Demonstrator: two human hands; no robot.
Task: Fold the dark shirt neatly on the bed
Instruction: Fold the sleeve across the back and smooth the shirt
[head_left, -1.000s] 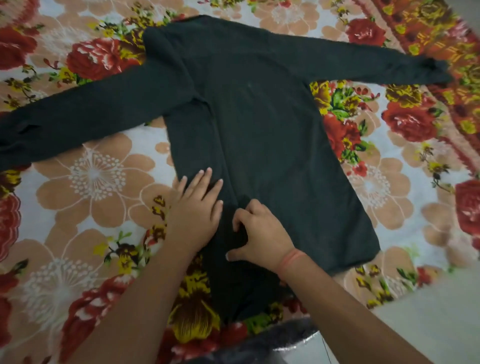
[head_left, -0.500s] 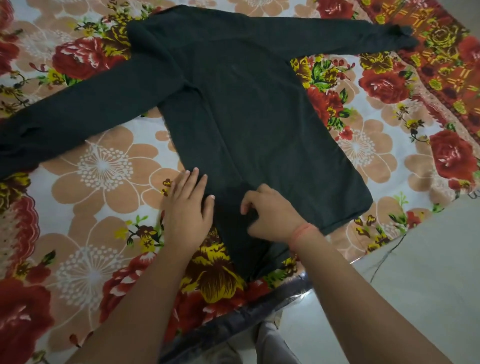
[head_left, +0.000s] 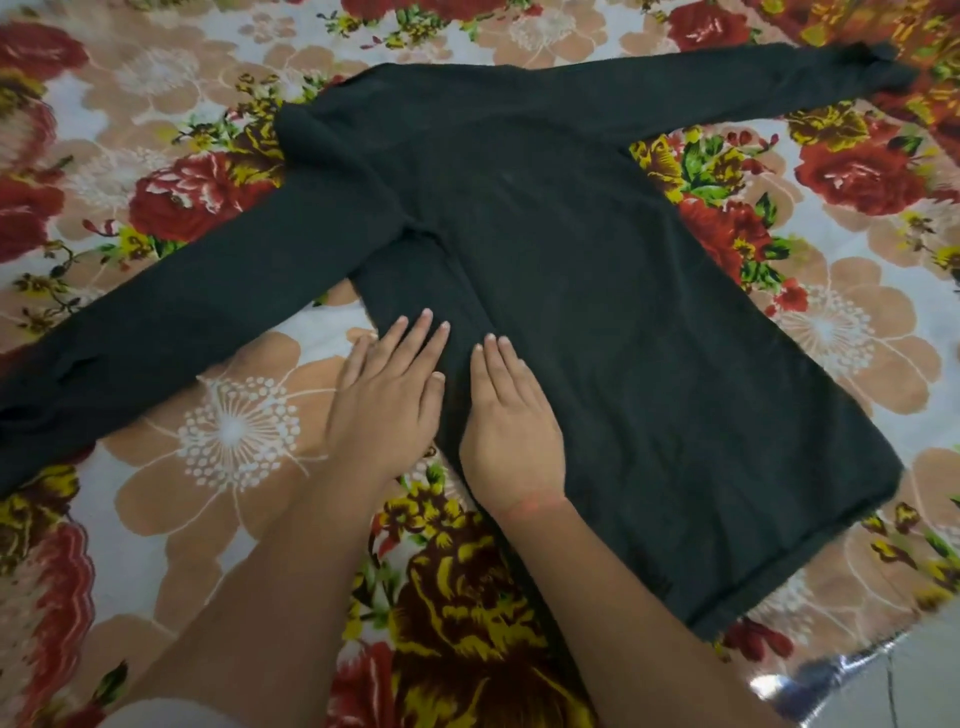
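Note:
The dark long-sleeved shirt (head_left: 597, 291) lies spread flat on the bed, its body running from the upper middle toward the lower right. One sleeve stretches to the far left edge, the other to the upper right. My left hand (head_left: 387, 400) lies flat with straight fingers on the shirt's left side edge, partly over the bedsheet. My right hand (head_left: 511, 426) presses flat on the shirt body just beside it, fingers straight and together. A thin reddish band circles my right wrist.
The bed is covered by a floral sheet (head_left: 234, 431) in red, peach and yellow. The bed's edge and a strip of pale floor (head_left: 893, 686) show at the lower right corner.
My right hand has uncurled from bunched fabric and now lies flat. Both hands have slid farther up the shirt's left side, and the view has moved closer over the bed.

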